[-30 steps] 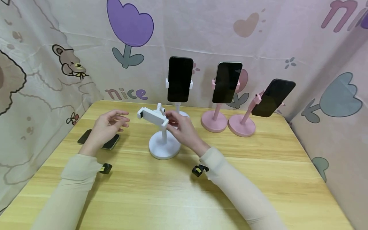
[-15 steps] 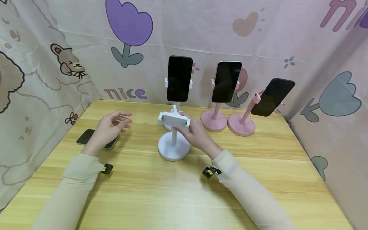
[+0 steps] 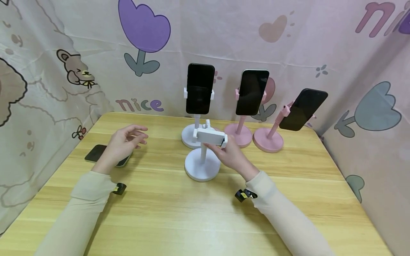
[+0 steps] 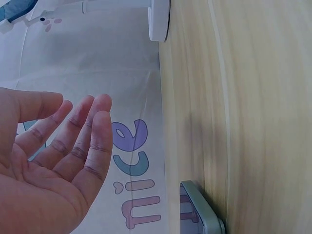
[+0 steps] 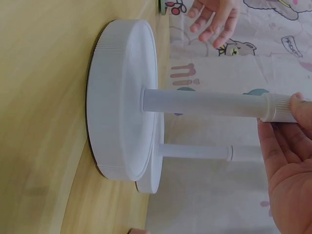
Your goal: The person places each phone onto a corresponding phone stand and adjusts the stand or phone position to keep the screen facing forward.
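Observation:
My right hand holds the post of a white phone stand just under its cradle. In the right wrist view, the thumb and fingers of the right hand pinch the ribbed collar on the post, above a round base. The cradle is tilted and has no phone in it. To the left, my left hand hovers with loosely bent fingers and nothing in its grasp. Beneath its wrist lie dark phones on the table, partly hidden by the arm.
Behind stands another white stand bearing an upright phone. Two pink stands to its right also carry phones, the rightmost phone tilted. A patterned curtain hangs behind the wooden table.
The right hand has shifted the white phone stand to the right and slightly nearer, and its cradle has turned to face forward. The left hand has barely moved.

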{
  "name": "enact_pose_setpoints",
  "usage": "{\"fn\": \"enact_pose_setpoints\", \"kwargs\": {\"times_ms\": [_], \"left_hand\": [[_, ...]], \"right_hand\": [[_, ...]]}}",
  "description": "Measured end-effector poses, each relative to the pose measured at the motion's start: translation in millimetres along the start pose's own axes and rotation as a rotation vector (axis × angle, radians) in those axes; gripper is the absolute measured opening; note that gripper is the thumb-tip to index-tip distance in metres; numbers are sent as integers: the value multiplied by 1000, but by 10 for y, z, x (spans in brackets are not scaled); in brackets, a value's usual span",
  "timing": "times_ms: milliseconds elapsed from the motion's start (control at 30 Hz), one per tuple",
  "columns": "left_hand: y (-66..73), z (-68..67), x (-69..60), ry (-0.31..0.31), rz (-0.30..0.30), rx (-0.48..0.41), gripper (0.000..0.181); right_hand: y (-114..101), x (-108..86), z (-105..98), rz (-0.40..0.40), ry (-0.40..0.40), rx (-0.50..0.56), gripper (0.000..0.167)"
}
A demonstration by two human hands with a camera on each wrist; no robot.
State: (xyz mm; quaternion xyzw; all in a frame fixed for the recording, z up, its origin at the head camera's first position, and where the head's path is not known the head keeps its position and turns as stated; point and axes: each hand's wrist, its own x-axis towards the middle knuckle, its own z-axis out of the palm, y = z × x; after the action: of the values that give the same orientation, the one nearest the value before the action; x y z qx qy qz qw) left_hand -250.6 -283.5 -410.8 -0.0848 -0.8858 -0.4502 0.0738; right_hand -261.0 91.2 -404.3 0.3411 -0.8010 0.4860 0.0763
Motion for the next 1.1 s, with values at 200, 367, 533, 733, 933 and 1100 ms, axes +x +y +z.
{"fn": "enact_pose_setpoints", "kwargs": {"times_ms": [200,367,533,733,933,1100], "left_hand": [[-4,3,-7,-15,-6,5,29],[-3,11,-6,-22,-8,4,29],[-3,21,-3,-28,-12,1,29],[6,36,7,-30,-8,-3,29],[13,49,19,-35,-11,-1,29],[22,26,0,-56,-12,-17,31]], "right_hand": [[27,-76,-95,59,8,7,40],[37,-145,-172,140,10,50,39],[46,-193,-227,165,7,49,39],[49,-244,-296,170,8,37,39],[51,-297,-390,210,-3,61,43],[57,-267,-417,188,-10,69,43]]}}
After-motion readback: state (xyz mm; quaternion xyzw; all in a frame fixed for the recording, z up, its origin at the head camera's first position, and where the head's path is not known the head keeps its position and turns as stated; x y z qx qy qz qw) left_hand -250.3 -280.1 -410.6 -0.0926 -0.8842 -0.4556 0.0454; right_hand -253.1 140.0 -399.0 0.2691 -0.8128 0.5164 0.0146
